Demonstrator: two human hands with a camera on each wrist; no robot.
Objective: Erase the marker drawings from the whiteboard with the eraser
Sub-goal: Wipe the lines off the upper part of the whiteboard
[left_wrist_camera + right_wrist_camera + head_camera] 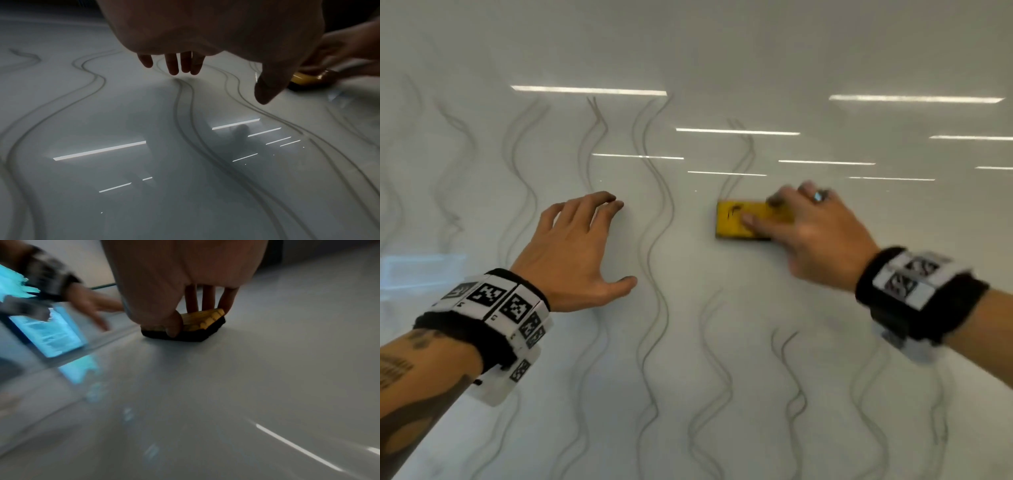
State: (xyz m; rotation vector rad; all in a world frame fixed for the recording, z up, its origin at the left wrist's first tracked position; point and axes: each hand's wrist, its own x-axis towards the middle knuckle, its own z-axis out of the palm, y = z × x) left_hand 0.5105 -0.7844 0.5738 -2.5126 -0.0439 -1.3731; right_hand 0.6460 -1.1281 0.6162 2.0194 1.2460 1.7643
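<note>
A glossy whiteboard [722, 308] fills the head view, covered with several wavy grey marker lines [659, 212]. My right hand [801, 222] grips a yellow eraser [736, 219] with a black felt base, thumb on one long side and fingers on the other, pressed flat on the board; the right wrist view shows the eraser [203, 319] under those fingers. My left hand [582, 240] rests with spread fingertips [172, 68] touching the board left of the eraser, holding nothing. The eraser [304, 78] shows at the right of the left wrist view. The right hand is motion-blurred.
Ceiling lights reflect as bright strips [589, 89] on the board. A board edge and a bluish window reflection [49, 334] lie at the left in the right wrist view. Wavy lines [185, 104] run under and around my left hand.
</note>
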